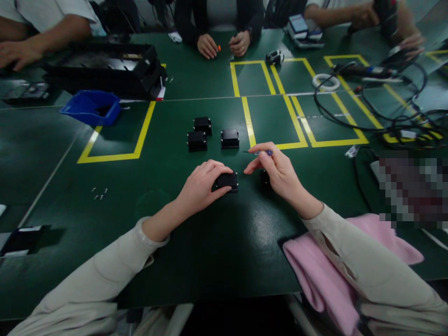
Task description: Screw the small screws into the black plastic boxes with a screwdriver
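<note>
My left hand [206,183] grips a small black box [226,180] on the green table [210,242], thumb and fingers on its top and sides. Between the thumb and fingers of my right hand [275,169] lies a thin screwdriver [263,152], its tip pointing left. Partly hidden behind that hand is another dark block [265,178]. Farther back stand three similar black boxes: one at the back [202,124], one in front of it [197,140] and one to the right [230,138]. Several small screws [100,194] lie at the left.
A blue bin [91,107] and stacked black trays [105,70] stand at the back left. Yellow tape outlines mark the table. Black cables [395,126] coil at the right, above a pink cloth [315,266]. Across the table, other people's hands [224,45] rest near the edge.
</note>
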The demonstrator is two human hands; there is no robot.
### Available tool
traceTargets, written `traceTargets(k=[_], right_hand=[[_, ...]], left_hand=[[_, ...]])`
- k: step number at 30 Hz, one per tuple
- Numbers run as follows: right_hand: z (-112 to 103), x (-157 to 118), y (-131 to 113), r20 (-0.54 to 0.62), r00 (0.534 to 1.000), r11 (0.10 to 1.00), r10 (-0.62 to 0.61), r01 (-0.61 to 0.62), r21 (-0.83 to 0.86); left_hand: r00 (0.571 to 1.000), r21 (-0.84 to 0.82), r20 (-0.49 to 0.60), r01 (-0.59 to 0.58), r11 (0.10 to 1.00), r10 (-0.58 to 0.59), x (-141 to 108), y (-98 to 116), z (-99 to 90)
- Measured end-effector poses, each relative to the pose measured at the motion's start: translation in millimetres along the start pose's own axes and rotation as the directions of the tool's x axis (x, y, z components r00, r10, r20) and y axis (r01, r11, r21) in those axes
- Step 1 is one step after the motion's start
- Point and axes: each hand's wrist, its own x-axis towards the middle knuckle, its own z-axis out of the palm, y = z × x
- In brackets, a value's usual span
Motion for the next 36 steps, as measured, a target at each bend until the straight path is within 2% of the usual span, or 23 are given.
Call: traceTargets(k=[3,19,23,26,28,32,36], right_hand=[[-1.3,-0.1,2.9,0.024,1.000,0.998,0.020,-0.018,-0.064],[-1.5,-5.8,4.3,0.038,0.996,0.991,0.076,-0.071,-0.114],[-1.5,-3.9,0.3,-0.066,0.997,0.996,-0.045,0.039,-0.084],[-2.3,-1.7,-7.0,-0.211,0.968,0.990,-0.133,0.119,-0.077],[-2.7,-1.1,-12.1,-0.260,0.953,0.986,-0.153,0.130,-0.106],[-1.7,-3.2,-18.1,-0.276,0.949,0.984,-0.154,0.123,-0.126],[1.2,-6.0,-18.2,-0.244,0.959,0.987,-0.144,0.122,-0.103]], left_hand=[[1.000,-0.003,-0.002,0.001,1.000,-0.001,-0.3,-0.3,0.3],[1.000,-0.037,-0.016,-0.009,0.999,0.008,-0.4,-2.0,2.5],[1.000,-0.066,-0.017,0.008,0.998,-0.009,-1.0,-2.2,4.2],[0.999,-0.086,-0.019,0.032,0.996,-0.033,-1.5,-2.9,6.4],[0.998,-0.099,-0.019,0.052,0.994,-0.054,-1.4,-4.1,7.8],[0.996,-0.135,0.001,0.083,0.987,-0.084,0.0,-8.1,10.2],[0.996,-0.146,0.024,0.084,0.986,-0.081,3.1,-11.2,11.7]])
